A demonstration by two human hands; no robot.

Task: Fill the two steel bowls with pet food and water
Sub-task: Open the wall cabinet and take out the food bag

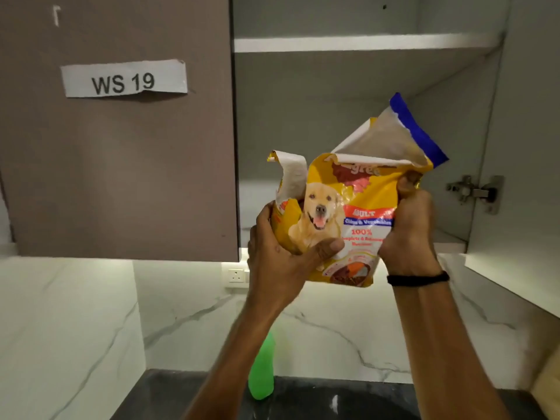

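1. Pet food bag (342, 219) held up before the open cabinet (333, 101), long axis near vertical, torn mouth flared at the top.
2. Left hand (281, 256) wrapped round the lower left edge, thumb across the front; right hand (409, 225) higher, fingers (407, 183) curled over the upper right edge.
3. Steel bowls out of view; dark bench (348, 398) well below.
4. Likely next: down toward the bench, mouth upward until over a bowl.

A yellow bag of pet food (357, 189), printed with a golden dog, is held upright at the centre right of the frame; its torn top is opened, flaps folded outward.
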